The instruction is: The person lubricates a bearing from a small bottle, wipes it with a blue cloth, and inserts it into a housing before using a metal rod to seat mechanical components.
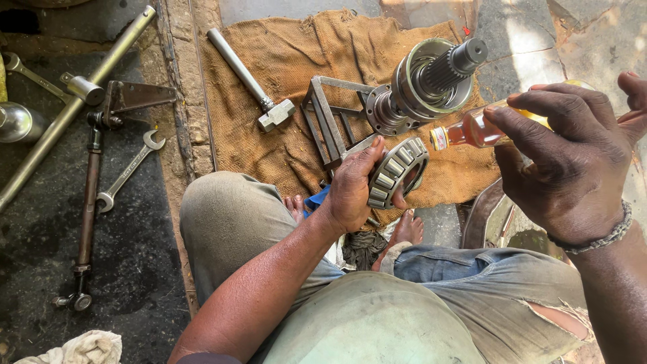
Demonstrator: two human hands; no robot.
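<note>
Over burlap: left hand (350, 192) grips steel roller bearing (396, 172).

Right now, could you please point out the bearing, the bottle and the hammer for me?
bearing (397, 171): head view, on its ring of rollers.
bottle (472, 130): head view, on its amber neck near the cap.
hammer (276, 114): head view, on its metal head.

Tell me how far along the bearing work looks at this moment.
Done: the splined shaft assembly lies stripped on the burlap sacking, beside the hammer. In hand: the left hand grips a tapered roller bearing; the right hand tilts a small bottle of amber liquid toward it. Left: the bearing is not on the shaft.
</note>
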